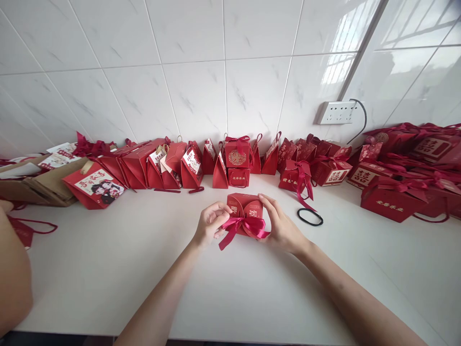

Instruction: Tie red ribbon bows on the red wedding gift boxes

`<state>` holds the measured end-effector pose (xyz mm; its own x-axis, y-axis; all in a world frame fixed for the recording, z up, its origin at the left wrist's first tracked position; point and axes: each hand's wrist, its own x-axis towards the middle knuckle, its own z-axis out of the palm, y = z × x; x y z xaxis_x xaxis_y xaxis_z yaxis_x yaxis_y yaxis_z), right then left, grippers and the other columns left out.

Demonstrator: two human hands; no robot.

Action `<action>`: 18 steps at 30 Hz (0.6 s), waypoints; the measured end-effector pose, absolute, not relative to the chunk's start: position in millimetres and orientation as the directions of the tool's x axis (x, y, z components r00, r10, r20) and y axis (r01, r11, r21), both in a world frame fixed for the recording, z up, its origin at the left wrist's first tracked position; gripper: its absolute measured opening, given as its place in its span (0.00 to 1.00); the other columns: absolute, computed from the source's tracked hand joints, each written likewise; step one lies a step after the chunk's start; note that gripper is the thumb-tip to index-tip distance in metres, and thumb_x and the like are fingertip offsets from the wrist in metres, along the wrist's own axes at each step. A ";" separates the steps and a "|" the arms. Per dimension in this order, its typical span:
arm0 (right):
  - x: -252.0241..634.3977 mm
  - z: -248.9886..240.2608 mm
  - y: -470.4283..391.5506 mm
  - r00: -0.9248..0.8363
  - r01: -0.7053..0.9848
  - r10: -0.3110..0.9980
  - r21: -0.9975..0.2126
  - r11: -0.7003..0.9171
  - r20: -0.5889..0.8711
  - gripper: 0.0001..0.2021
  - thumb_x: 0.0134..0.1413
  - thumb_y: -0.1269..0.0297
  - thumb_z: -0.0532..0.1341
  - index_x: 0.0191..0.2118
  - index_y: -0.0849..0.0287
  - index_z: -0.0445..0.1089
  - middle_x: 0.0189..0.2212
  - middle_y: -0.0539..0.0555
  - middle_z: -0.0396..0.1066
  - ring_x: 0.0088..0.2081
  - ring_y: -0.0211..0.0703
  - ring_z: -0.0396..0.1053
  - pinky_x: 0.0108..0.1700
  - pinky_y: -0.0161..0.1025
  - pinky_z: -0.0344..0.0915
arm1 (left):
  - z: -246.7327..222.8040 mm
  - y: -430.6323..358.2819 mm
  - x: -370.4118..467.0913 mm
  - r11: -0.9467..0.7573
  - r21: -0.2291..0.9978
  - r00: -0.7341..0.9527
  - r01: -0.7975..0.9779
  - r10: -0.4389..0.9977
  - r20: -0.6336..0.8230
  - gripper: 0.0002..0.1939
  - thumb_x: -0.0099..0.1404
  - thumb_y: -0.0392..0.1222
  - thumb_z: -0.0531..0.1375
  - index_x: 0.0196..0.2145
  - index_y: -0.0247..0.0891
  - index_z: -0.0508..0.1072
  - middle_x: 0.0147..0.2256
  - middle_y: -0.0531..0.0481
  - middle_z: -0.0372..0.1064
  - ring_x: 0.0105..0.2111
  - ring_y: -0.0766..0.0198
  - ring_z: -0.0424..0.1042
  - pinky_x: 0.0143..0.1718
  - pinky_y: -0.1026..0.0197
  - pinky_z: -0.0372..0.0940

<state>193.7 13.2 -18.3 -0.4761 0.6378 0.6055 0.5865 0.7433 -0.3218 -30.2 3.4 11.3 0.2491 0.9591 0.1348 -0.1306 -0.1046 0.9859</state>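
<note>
A small red box (251,204) with gold characters and curved flaps lies on the white table between my hands. A shiny crimson ribbon (254,227) is tied in a bow across its front, one tail hanging to the lower left. My left hand (212,223) pinches the ribbon's left loop at the box's left edge, fingers curled. My right hand (283,226) grips the box's right side, index finger at the top corner and the thumb side near the ribbon's right end.
Red gift boxes (137,166) line the tiled wall, with more ribboned boxes (392,197) at right. A black elastic loop (310,216) lies right of my right hand. Brown cardboard (57,180) is at left, near another person's arm (14,274). A power strip (337,113) is on the wall.
</note>
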 end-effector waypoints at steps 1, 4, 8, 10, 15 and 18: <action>193.6 -18.0 13.1 -0.475 0.582 0.637 -0.326 0.745 0.607 0.51 0.44 0.71 0.65 0.67 0.50 0.30 0.61 0.65 0.47 0.62 0.62 0.52 0.54 0.56 0.67 | 11.6 3.2 -30.0 -0.112 0.987 0.228 -0.118 0.964 0.136 0.12 0.54 0.47 0.61 0.29 0.36 0.65 0.17 0.62 0.54 0.10 0.79 0.46 0.12 0.71 0.44; 194.0 -17.1 12.5 -0.469 0.550 0.651 -0.379 0.744 0.597 0.52 0.42 0.71 0.66 0.67 0.50 0.31 0.60 0.65 0.47 0.61 0.61 0.53 0.55 0.56 0.66 | 11.3 2.8 -28.3 -0.146 0.987 0.165 -0.065 0.974 0.155 0.12 0.53 0.45 0.62 0.28 0.36 0.65 0.20 0.60 0.57 0.12 0.78 0.50 0.13 0.71 0.47; 195.6 -18.7 13.7 -0.447 0.521 0.684 -0.454 0.723 0.576 0.52 0.40 0.70 0.66 0.67 0.51 0.33 0.59 0.65 0.48 0.59 0.60 0.57 0.55 0.55 0.66 | 9.9 3.2 -24.5 -0.164 0.986 0.082 0.029 0.984 0.161 0.10 0.53 0.44 0.60 0.30 0.36 0.65 0.19 0.59 0.58 0.13 0.77 0.53 0.15 0.70 0.50; 196.2 -21.1 16.4 -0.440 0.520 0.676 -0.446 0.729 0.591 0.51 0.40 0.70 0.66 0.66 0.52 0.34 0.58 0.65 0.48 0.59 0.60 0.57 0.55 0.56 0.65 | 9.2 4.8 -23.8 -0.164 0.984 0.029 0.066 0.986 0.162 0.11 0.53 0.44 0.59 0.32 0.36 0.65 0.17 0.60 0.56 0.13 0.75 0.54 0.15 0.70 0.51; 196.5 -16.6 23.4 -0.373 0.507 0.595 -0.380 0.774 0.712 0.52 0.39 0.63 0.69 0.66 0.54 0.36 0.57 0.66 0.50 0.57 0.61 0.58 0.55 0.57 0.65 | 4.9 13.8 -30.6 -0.116 0.988 -0.040 0.105 0.992 0.121 0.19 0.50 0.46 0.58 0.39 0.37 0.65 0.15 0.59 0.59 0.14 0.70 0.57 0.15 0.69 0.52; 204.8 -3.2 16.5 -0.206 0.520 0.542 -0.379 0.766 0.814 0.50 0.41 0.57 0.68 0.65 0.54 0.36 0.56 0.65 0.52 0.57 0.60 0.59 0.54 0.56 0.66 | -1.6 22.3 -36.2 -0.059 0.979 -0.073 0.194 0.995 0.075 0.21 0.49 0.50 0.58 0.39 0.36 0.67 0.13 0.58 0.58 0.13 0.69 0.55 0.15 0.68 0.52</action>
